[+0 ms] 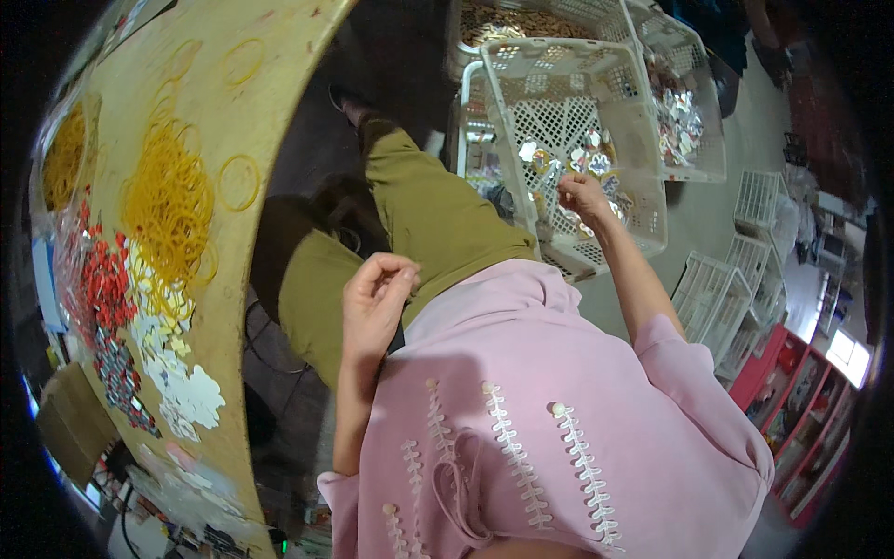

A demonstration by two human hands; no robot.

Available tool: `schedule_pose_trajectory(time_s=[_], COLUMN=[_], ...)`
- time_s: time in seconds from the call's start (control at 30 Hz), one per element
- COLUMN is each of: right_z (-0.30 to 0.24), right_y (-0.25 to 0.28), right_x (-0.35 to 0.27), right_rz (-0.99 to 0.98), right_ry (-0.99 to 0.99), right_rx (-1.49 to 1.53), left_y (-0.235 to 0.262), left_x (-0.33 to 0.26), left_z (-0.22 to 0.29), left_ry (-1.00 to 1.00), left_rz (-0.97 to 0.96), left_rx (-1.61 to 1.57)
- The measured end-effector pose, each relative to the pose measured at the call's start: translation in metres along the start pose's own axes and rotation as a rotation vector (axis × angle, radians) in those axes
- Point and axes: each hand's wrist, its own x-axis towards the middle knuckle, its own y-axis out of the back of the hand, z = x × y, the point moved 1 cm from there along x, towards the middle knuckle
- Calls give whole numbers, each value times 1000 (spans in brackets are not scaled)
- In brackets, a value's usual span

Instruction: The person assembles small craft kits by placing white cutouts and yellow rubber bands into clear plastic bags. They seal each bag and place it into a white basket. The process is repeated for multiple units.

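Get right hand (581, 196) low over the white crate (568, 63) — it's curled, like left hand (377, 303), can't tell if gripping.

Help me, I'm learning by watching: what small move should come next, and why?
Probably loosen the right hand over the white crate: it is curled above the small pieces lying inside, though whether it holds one is unclear.

We see a yellowish counter (237, 307) at nine o'clock; grey floor (756, 116) at two o'clock; red shelving (759, 361) at four o'clock; a bright white patch of light (847, 352) at three o'clock.
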Motion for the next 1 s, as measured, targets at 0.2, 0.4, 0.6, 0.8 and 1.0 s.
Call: schedule_pose_trajectory(time_s=[0.2, 0.4, 0.6, 0.8, 1.0], right_z=[45, 70, 71, -72, -127], right_y=[-10, -47, -12, -72, -199], right_x=[41, 32, 56, -56, -170], right_rz=[174, 249, 246, -194, -699], right_ry=[-93, 267, 94, 57, -364], right_rx=[-963, -1227, -1005, 310, 303], left_y=[-5, 6, 6, 3, -1], left_x=[0, -29, -33, -22, 2], left_z=[-3, -26, -37, -34, -2], left_ry=[-67, 33, -74, -27, -215], left_rz=[-48, 17, -14, -47, -128], left_rx=[-35, 13, 52, -134, -211])
